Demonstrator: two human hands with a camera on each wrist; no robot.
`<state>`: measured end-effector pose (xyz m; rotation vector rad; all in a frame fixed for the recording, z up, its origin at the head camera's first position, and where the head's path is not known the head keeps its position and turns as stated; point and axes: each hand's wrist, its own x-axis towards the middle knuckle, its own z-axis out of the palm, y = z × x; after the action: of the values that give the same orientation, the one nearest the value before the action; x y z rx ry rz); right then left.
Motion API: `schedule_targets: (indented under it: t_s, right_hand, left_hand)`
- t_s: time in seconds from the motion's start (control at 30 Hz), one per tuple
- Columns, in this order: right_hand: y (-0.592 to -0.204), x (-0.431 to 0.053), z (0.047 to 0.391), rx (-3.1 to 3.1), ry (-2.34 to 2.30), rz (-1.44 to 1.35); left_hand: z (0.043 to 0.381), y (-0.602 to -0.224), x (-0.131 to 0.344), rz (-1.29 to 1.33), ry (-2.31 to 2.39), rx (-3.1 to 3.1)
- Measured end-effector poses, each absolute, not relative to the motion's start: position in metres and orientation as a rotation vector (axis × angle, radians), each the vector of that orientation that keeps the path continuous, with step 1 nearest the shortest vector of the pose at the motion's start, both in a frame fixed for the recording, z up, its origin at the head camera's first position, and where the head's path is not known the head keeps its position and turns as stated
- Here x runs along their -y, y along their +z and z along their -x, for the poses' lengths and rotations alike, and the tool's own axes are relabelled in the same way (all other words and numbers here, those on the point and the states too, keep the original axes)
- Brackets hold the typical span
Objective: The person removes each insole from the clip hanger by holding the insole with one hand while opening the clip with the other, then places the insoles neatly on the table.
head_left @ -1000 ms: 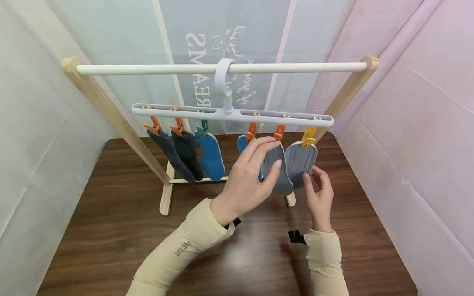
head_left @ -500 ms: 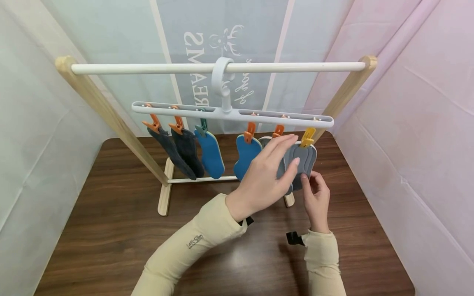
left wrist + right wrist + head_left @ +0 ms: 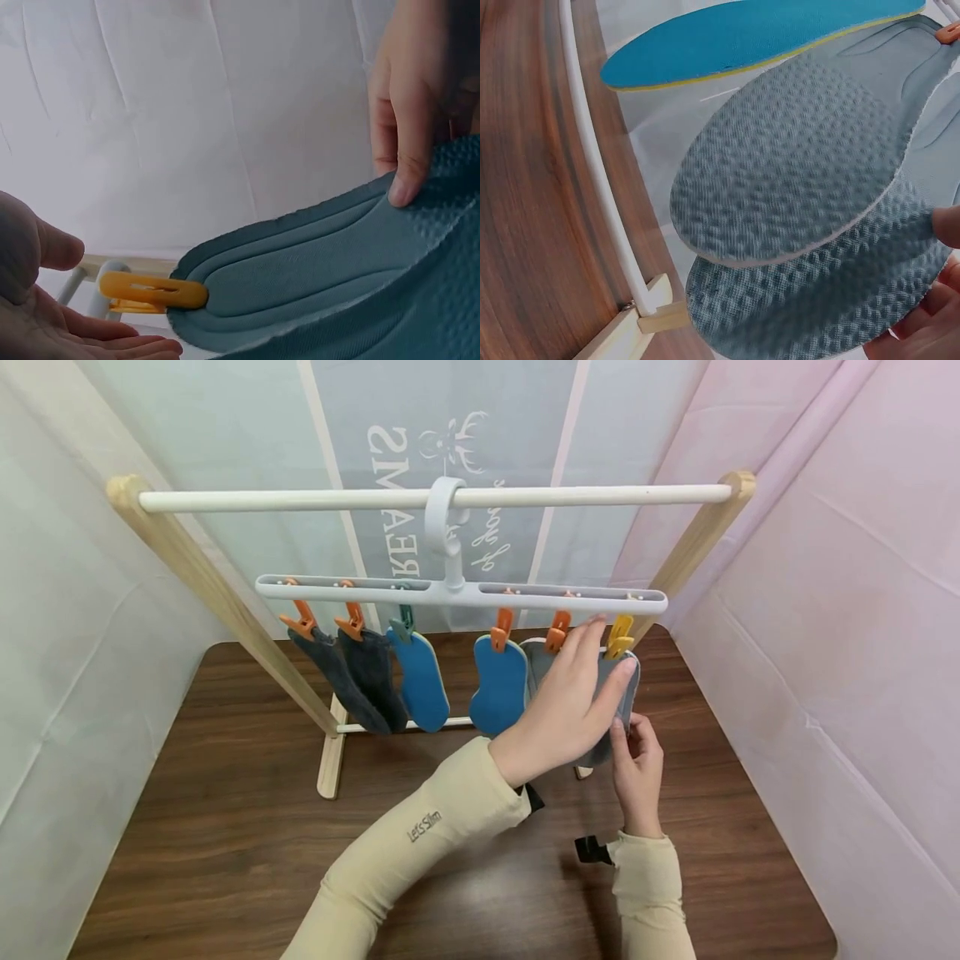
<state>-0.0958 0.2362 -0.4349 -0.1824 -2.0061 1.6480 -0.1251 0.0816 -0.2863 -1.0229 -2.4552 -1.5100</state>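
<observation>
My right hand [image 3: 640, 772] pinches the edge of the rightmost grey insole [image 3: 300, 277] between thumb and fingers. A yellow clip [image 3: 619, 635] holds that insole's top end on the pale hanger [image 3: 382, 593]. My left hand [image 3: 562, 714] reaches across in front of the grey insoles, fingers up near the yellow clip. Thumb and fingers stand apart in the left wrist view, with the clip [image 3: 154, 291] close by and nothing held. A second grey insole [image 3: 795, 150], dotted at its wide end, hangs beside the first from an orange clip [image 3: 558, 631]; my left hand partly hides both.
Two blue insoles [image 3: 501, 685] and two dark fuzzy insoles [image 3: 371, 672] hang farther left from orange and green clips. The hanger hooks over a white rail [image 3: 300, 500] between wooden posts [image 3: 217, 602]. Below is a brown wooden table [image 3: 225, 827]; pale fabric walls [image 3: 847, 610] surround it.
My left hand has moved right and up, from in front of the nearer blue insole to the yellow clip. That blue insole now shows. The right hand keeps its pinch.
</observation>
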Motion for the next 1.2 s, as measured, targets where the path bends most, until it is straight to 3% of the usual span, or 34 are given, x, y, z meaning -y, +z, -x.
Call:
schedule_targets:
  t_s: [1.2]
  right_hand:
    - [-0.445, -0.234, 0.079, 2.004, 1.639, 0.275]
  left_hand:
    - [0.140, -0.303, -0.119, 0.580, -2.168, 1.979]
